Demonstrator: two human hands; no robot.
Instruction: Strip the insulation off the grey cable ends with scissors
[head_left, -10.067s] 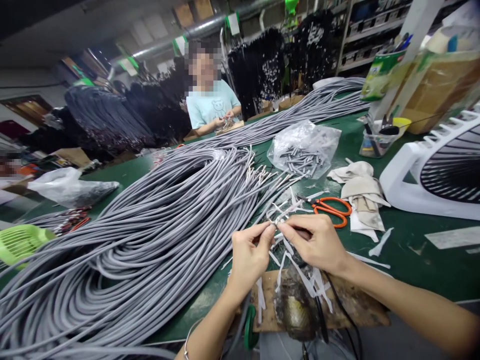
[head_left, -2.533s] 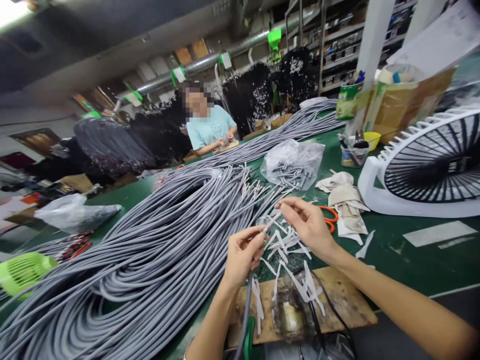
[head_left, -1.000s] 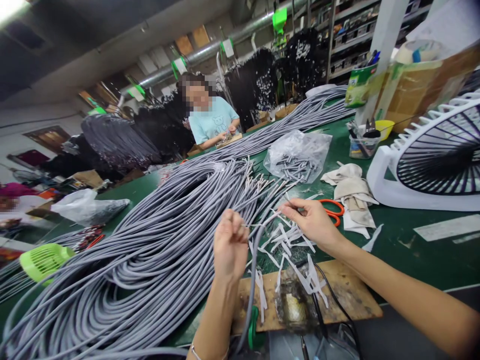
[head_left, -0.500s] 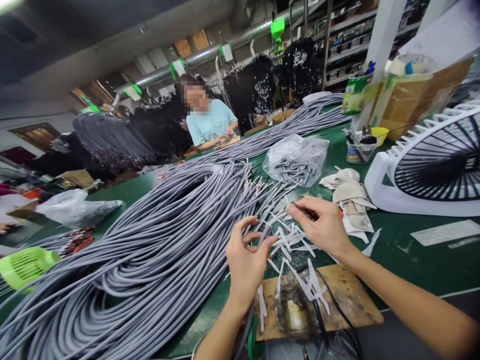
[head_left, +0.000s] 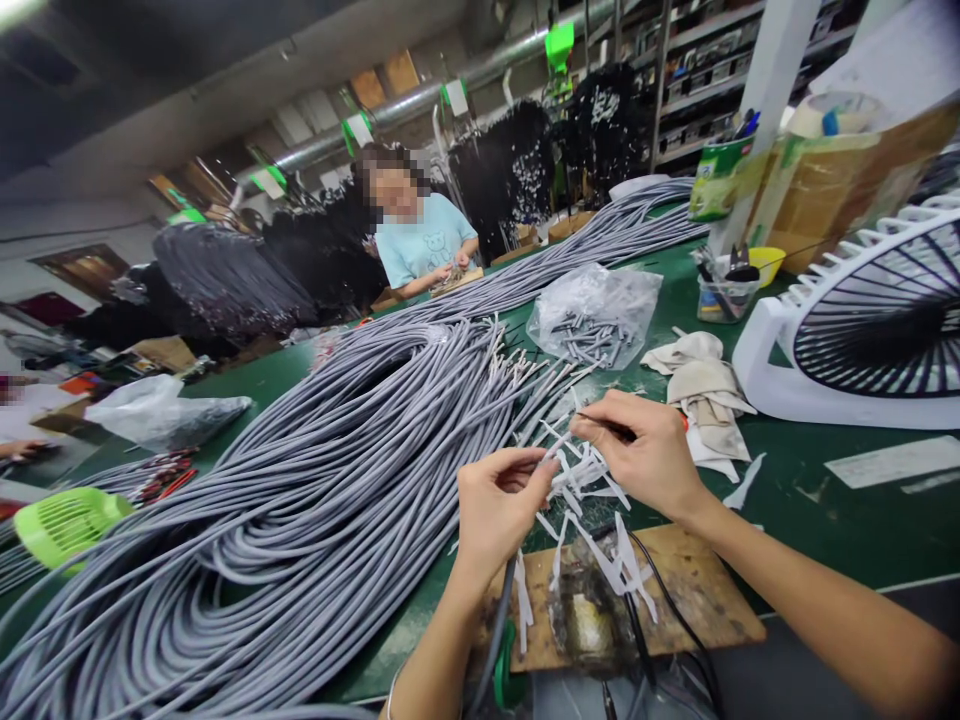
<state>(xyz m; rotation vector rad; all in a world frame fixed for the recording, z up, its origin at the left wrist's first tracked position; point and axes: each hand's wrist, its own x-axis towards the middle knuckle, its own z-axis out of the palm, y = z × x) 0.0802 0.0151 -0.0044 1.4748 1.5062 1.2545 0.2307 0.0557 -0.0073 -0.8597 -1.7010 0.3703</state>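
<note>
My left hand (head_left: 499,505) is closed, thumb and fingers pinching a grey cable (head_left: 499,625) near its end; the cable trails down below the wrist. Close to those fingertips, my right hand (head_left: 649,450) is closed around a thin dark pointed tool (head_left: 616,428), mostly hidden in the palm, so its kind is unclear. White plastic strips (head_left: 585,475) lie scattered beneath both hands. Nearer to me, a stained wooden board (head_left: 694,585) carries a grimy block (head_left: 589,620) with a yellowish top and black cords.
A large coil of grey cables (head_left: 300,490) fills the left. Behind my hands is a clear bag of short grey pieces (head_left: 596,315). To the right are folded cloths (head_left: 705,385), a white fan (head_left: 870,330) and a tool tub (head_left: 724,290). Across the table sits a co-worker (head_left: 427,240).
My left fingers have closed together, and the cable end that showed between them is now mostly covered. My right hand has stayed nearly in place. The view has shifted slightly.
</note>
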